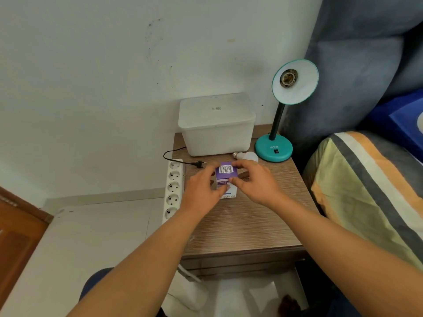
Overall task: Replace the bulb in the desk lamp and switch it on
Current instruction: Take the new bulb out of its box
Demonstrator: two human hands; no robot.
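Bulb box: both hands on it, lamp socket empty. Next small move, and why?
Probably open the top flap of the bulb box and pull the new bulb out. The left hand and right hand both grip the box, which looks closed. The lamp shows a bare socket, a loose bulb lies by its base, and the plug is not in the power strip.

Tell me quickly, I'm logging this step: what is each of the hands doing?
Left hand: closed on the purple bulb box.
Right hand: fingers also gripping the same box.
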